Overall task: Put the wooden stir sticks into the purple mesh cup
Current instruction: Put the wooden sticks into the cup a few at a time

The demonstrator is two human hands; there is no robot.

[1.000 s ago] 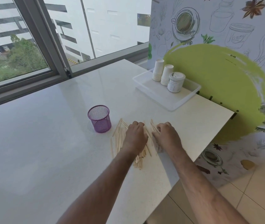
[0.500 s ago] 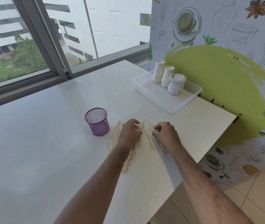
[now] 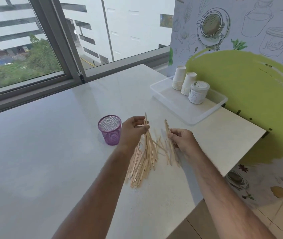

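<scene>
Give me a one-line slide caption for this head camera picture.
Both hands, left hand and right hand, lift wooden stir sticks from a pile beside the purple mesh cup.

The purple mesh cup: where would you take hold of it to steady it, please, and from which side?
Probably grip the purple mesh cup around its side wall, coming from the window side. It stands upright with its mouth open, the stir sticks lie to its right, and the left hand is close beside it there.

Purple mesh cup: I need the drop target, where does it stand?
The purple mesh cup stands upright on the table, just left of the left hand.
</scene>
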